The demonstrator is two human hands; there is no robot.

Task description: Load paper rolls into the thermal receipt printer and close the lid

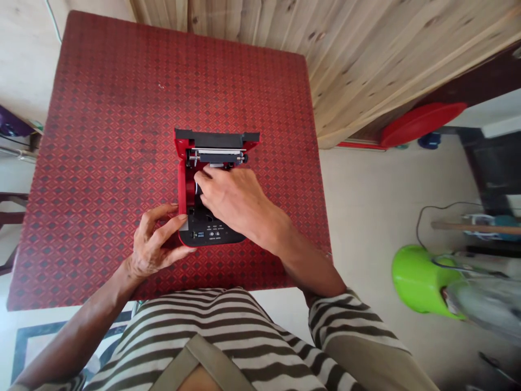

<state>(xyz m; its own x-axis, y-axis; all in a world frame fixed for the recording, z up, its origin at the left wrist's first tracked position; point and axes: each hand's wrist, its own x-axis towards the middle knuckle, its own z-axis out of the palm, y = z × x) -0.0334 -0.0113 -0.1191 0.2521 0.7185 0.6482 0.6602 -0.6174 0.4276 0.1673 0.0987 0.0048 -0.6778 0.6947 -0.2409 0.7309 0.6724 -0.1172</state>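
Observation:
A small red and black label printer (214, 231) stands on the table with its lid (217, 139) raised toward the far side. My left hand (157, 239) grips its near left corner, thumb and fingers on the red side wall and the front edge. Over the open inside, my right hand (232, 195) reaches in with its fingers curled down. A bit of something white shows beside those fingertips, but the hand covers most of it. At the lid's hinge, a dark roller (217, 158) is visible beyond my right hand.
The table (109, 119) has a red patterned cover. Wooden boards (260, 21) stand along its far edge. On the floor to the right lie a green bucket (419, 279) and a cable (439, 207). A red basin (423, 124) rests farther back.

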